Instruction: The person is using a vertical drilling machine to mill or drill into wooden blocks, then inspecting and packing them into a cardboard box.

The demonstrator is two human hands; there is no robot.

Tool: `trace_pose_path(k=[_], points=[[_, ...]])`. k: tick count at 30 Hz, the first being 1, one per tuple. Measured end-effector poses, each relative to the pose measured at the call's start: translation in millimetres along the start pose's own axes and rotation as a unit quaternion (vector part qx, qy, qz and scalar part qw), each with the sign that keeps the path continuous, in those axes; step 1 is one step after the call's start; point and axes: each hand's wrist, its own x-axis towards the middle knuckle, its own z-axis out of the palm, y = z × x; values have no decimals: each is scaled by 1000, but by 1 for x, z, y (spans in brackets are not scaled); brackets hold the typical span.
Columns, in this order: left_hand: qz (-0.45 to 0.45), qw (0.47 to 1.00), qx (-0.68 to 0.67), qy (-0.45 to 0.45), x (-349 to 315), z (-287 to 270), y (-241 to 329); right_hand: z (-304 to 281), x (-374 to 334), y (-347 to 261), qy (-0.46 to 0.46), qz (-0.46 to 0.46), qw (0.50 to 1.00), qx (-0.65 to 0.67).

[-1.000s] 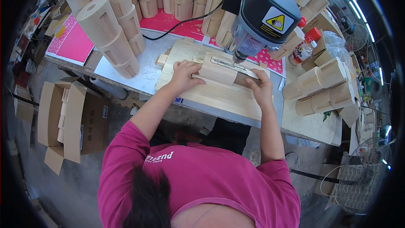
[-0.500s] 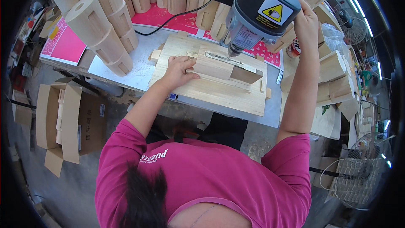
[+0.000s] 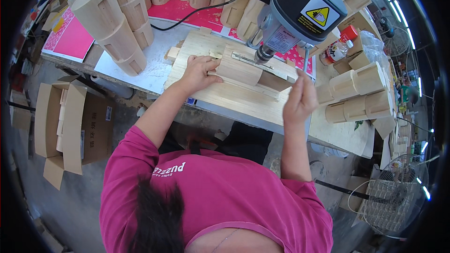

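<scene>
Hands (image 3: 198, 73) (image 3: 300, 102) curl, left against wooden piece (image 3: 236, 69), right around lever (image 3: 306, 59).

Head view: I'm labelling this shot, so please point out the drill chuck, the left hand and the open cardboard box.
Drill chuck (image 3: 264, 54): head view, on its metal body.
Left hand (image 3: 196, 74): head view, on the back of the hand.
Open cardboard box (image 3: 74, 131): head view, on its long side flap.

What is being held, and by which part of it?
The right grip seems to hold the drill lever by its lower end. The left grip rests against the wooden cylinder at its left end.
</scene>
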Motion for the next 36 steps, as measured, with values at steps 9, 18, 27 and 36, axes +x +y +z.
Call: trace_pose_path(k=[9,18,27,36], points=[[-1,1000,2,4,-1,2,-1,5,6,20,49,-147,988,12],[11,1000,-8,12,8,24,19,2,188,24,-58,59,977,-196],[8,1000,-20,16,9,23,28,-35,114,-23,-47,3,992,-114],[3,1000,-22,-2,11,24,29,13,-6,17,38,24,997,67]])
